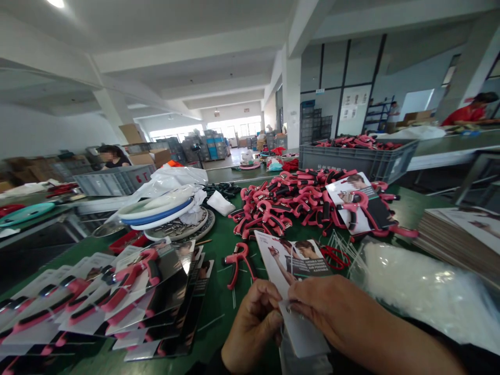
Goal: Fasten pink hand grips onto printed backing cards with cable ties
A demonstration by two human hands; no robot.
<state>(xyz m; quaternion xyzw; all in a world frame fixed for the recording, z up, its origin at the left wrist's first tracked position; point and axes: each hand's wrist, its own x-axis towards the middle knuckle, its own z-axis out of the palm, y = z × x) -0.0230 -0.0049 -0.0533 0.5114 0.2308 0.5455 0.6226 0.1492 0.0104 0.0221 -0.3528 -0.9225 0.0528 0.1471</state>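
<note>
In the head view, your left hand (pixel 252 325) and right hand (pixel 338 307) pinch a pale card (pixel 308 333) between their fingertips. A printed card (pixel 274 256) shows just beyond those fingers. One pink hand grip (pixel 234 258) lies past your left fingers, a plastic bag (pixel 422 286) right of your right.

The camera sat on the person's head and looked forward and down across the green table (pixel 216 302). Its wide view took in the left hand (pixel 252 328) and right hand (pixel 344 312) up close along the bottom, the heap of pink hand grips (pixel 279 200) farther out, then the deep workroom beyond and its ceiling (pixel 195 15) overhead.
</note>
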